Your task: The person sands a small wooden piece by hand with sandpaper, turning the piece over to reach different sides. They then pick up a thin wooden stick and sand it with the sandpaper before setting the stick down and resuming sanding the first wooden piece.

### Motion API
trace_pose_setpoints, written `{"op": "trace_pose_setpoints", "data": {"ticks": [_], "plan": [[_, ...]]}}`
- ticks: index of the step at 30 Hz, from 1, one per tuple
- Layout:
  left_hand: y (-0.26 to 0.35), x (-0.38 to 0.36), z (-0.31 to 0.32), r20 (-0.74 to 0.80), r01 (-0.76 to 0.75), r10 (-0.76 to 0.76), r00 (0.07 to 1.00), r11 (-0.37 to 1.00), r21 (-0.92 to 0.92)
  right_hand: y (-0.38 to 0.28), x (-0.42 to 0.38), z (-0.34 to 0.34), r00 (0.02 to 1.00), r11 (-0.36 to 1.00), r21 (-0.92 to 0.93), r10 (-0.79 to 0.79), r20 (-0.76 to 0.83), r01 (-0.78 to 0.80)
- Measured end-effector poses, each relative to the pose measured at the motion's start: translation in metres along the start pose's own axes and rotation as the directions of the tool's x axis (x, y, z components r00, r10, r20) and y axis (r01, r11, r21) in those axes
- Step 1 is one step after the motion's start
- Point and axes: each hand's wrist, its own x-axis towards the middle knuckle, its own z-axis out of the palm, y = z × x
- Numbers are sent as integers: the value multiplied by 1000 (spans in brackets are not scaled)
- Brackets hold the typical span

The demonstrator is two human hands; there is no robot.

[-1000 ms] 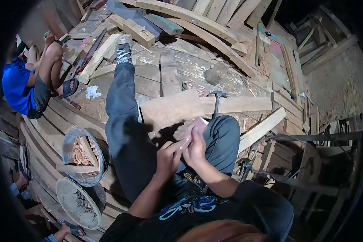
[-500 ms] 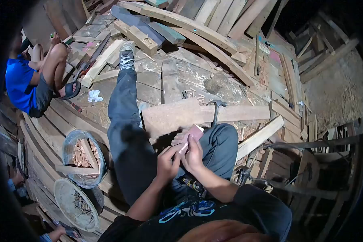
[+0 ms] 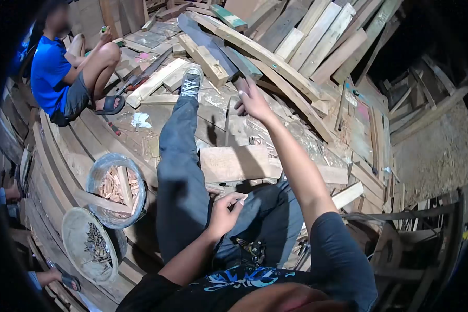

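My left hand (image 3: 225,214) is closed in a pinch over my lap, and a small pale wooden piece (image 3: 243,197) pokes out between thumb and finger. Stretched far forward, my right hand (image 3: 255,102) hangs over the floor near the long timbers, its fingers partly curled. A brownish flat shape shows at those fingertips; I cannot make out what it is. Between my legs lies a broad wooden board (image 3: 234,163), with a narrower plank (image 3: 332,174) to its right. My right forearm covers much of the area where the hammer lay.
Timber beams (image 3: 275,54) are piled ahead. At left stand a bucket (image 3: 142,200) with wood offcuts and a tilted bucket (image 3: 70,249) holding nails. A person in a blue shirt (image 3: 49,75) squats at the far left; another person's foot (image 3: 70,281) shows at lower left.
My hands have parted: the right one has swung forward and up, while the left stays over my lap. The pinkish piece between them is no longer clearly visible. The view has shifted slightly.
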Motion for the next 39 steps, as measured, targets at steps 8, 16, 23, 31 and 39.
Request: {"op": "trace_pose_setpoints", "data": {"ticks": [8,16,23,31,39], "plan": [[-1,-1,-3,3,-3,3,1000,999,46,-50,58,11,999,979,-204,34,41,-25],[-1,-3,-3,72,36,-33,997,998,-42,-29,40,-44,978,976,-112,174,-119,-188],[-4,-3,-3,94,52,-50,994,998,-26,-13,40,-87,957,992,-76,77,-281,-102],[-16,-2,4,35,75,-73,997,995,-68,-38,21,-116,876,949,-315,-130,-464,-26],[-7,-2,2,25,57,-54,998,981,-183,13,-63,-76,950,981,-15,-190,-246,193]]}}
